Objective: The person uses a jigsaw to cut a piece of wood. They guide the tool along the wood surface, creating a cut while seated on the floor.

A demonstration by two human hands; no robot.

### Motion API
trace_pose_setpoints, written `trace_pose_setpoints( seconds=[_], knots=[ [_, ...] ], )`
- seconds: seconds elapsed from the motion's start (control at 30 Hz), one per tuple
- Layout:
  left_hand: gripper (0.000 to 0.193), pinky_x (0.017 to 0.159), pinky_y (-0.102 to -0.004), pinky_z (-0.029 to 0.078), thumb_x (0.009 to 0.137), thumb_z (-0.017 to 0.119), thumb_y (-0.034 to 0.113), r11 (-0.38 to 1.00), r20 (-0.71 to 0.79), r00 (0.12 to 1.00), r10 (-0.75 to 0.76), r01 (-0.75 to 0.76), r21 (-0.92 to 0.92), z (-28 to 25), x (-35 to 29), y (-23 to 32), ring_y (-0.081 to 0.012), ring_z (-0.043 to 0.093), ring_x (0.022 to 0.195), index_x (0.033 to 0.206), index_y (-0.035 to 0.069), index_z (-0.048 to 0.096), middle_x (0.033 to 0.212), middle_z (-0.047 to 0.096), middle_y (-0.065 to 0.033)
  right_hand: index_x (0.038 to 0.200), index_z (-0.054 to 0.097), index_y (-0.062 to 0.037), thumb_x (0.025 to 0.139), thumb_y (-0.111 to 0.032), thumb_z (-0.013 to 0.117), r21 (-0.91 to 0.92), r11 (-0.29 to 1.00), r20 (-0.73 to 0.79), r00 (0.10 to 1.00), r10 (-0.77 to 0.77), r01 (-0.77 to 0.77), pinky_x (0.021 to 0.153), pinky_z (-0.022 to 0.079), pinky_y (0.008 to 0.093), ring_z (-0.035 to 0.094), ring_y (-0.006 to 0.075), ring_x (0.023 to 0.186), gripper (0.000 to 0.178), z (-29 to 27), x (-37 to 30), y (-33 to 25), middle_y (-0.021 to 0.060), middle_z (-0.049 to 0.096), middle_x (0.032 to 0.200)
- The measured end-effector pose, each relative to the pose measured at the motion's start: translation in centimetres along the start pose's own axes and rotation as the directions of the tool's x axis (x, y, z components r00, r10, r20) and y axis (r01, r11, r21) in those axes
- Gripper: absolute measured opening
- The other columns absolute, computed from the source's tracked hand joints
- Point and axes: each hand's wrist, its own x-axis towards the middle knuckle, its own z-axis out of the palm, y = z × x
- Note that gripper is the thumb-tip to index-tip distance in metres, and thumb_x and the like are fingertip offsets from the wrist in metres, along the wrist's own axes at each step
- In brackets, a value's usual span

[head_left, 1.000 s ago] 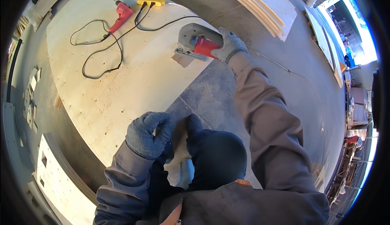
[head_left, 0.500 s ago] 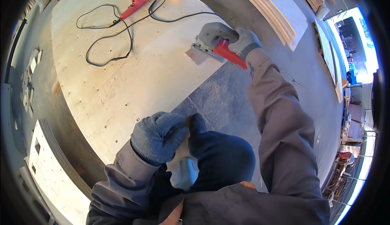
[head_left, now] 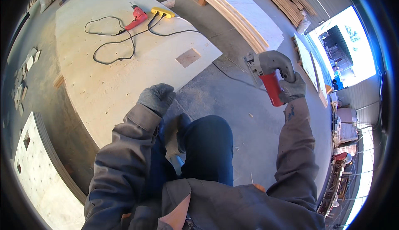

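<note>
My right hand (head_left: 293, 89), in a grey glove, grips the red handle of a grey power saw (head_left: 268, 68) and holds it in the air over the concrete floor, right of the plywood sheet (head_left: 104, 84). Its black cord trails back toward the sheet. My left hand (head_left: 157, 98), also gloved, rests loosely curled near the sheet's near edge, above my knee, holding nothing. A small rectangular hole (head_left: 188, 57) is cut in the plywood near its right corner.
A red drill (head_left: 136, 17) and a yellow power strip (head_left: 162, 12) lie at the far end of the sheet with looped black cords (head_left: 112, 43). Stacked boards (head_left: 232, 10) lie beyond. Another panel (head_left: 37, 176) lies at lower left. Sawdust covers the floor.
My right hand has lifted the saw off the plywood corner and swung it right, over the floor. The rectangular hole where it stood is now exposed. My left hand has shifted up toward the sheet's edge.
</note>
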Motion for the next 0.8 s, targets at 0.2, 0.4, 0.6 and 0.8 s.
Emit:
trace_pose_setpoints(
  seconds=[0.2,0.4,0.6,0.8],
  knots=[
    [0.02,0.076,-0.0309,0.057,0.089,0.077,0.019,0.991,-0.124,0.992,0.021,-0.005,0.134,-1.0,-1.3,1.3,-0.0159,0.071,0.081,0.104,0.006,0.074,0.09,0.076,-0.0103,0.108,0.068,-0.0025,0.067,0.0,0.075,0.051,0.998,-0.181,0.983,-0.013,0.023,0.073,0.056,0.03,0.067,0.0131,0.081,0.041,-13.3,-9.4,6.8,0.003,0.072,0.096],
    [0.023,0.074,-0.0308,0.057,0.088,0.079,0.022,0.991,-0.168,0.981,-0.096,0.11,0.078,-2.7,-2.9,4.0,-0.0135,0.069,0.077,0.105,0.008,0.075,0.086,0.076,-0.0093,0.107,0.068,-0.0039,0.069,-0.003,0.079,0.181,0.978,-0.236,0.97,-0.06,0.105,0.072,0.054,0.0296,0.066,0.0124,0.079,0.039,-19.8,-17.2,9.4,0.0028,0.072,0.094],
    [0.024,0.078,-0.0345,0.058,0.088,0.076,0.027,0.989,-0.166,0.986,-0.03,0.053,0.137,-2.2,-4.3,2.5,-0.0229,0.074,0.08,0.103,0.008,0.075,0.09,0.076,-0.0148,0.104,0.068,-0.0057,0.069,-0.004,0.078,0.141,0.987,-0.225,0.973,-0.041,0.074,0.072,0.054,0.0312,0.065,0.012,0.078,0.037,-19.9,-17.6,11.5,0.0026,0.071,0.091],
    [0.023,0.075,-0.0333,0.057,0.089,0.077,0.023,0.966,-0.11,0.992,-0.064,0.089,0.242,-1.1,-4.2,2.9,-0.0197,0.071,0.079,0.106,0.007,0.075,0.088,0.075,-0.0123,0.102,0.068,-0.0055,0.068,-0.002,0.078,0.205,0.971,-0.206,0.964,0.167,-0.124,0.068,0.054,0.0307,0.064,0.0119,0.075,0.036,-16.4,-14.2,19.8,0.0017,0.07,0.088]
  ],
)
